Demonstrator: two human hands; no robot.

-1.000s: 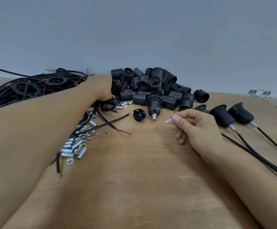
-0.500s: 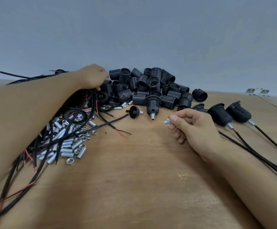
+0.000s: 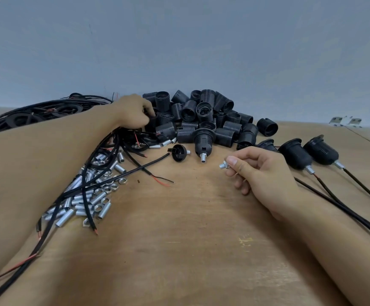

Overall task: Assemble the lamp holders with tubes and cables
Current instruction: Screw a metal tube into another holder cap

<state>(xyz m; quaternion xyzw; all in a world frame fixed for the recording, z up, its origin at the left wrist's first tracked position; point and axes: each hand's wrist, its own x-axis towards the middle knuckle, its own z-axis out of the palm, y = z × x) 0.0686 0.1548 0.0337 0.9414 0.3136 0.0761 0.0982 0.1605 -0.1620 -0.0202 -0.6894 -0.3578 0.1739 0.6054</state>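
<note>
My right hand (image 3: 263, 175) pinches a short threaded metal tube with a nut (image 3: 223, 166) between thumb and forefinger, just above the wooden table (image 3: 179, 250). My left hand (image 3: 131, 111) reaches to the left edge of the pile of black lamp holder sleeves (image 3: 204, 113), its fingers curled round a black holder part (image 3: 152, 120). Several black cables (image 3: 104, 155) run out from under that palm. One lamp holder with a tube fitted (image 3: 204, 140) stands at the pile's front, a black cap with a tube (image 3: 179, 152) beside it.
Loose metal tubes and nuts (image 3: 84, 199) lie under the cables at left. A tangle of cables and black rings (image 3: 36, 113) lies at the far left. Assembled holders with cables (image 3: 295, 153) sit at right, their cables trailing past my right forearm.
My left hand has moved right from the cable tangle to the pile of sleeves, dragging cables across the metal tubes. My right hand has stayed put with the tube.
</note>
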